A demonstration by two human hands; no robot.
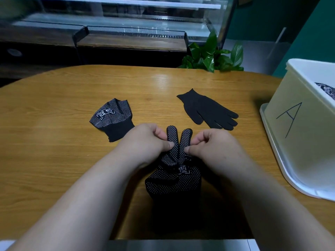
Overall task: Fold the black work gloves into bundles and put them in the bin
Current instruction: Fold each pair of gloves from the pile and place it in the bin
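A black glove with white dots [174, 180] lies palm up on the wooden table [54, 105] right in front of me, two fingers pointing away. My left hand [146, 142] pinches its fingers from the left and my right hand [210, 144] pinches them from the right. A folded dotted glove bundle [112, 118] rests to the left. A plain black glove [206, 110] lies flat to the right. The white bin marked "A" [297, 127] stands at the right edge, with a dotted glove [326, 89] partly visible inside.
A green leafy plant [213, 55] stands behind the table's far edge. A glass display counter [126, 29] runs along the back. A metal strip [181, 244] borders the table's near edge.
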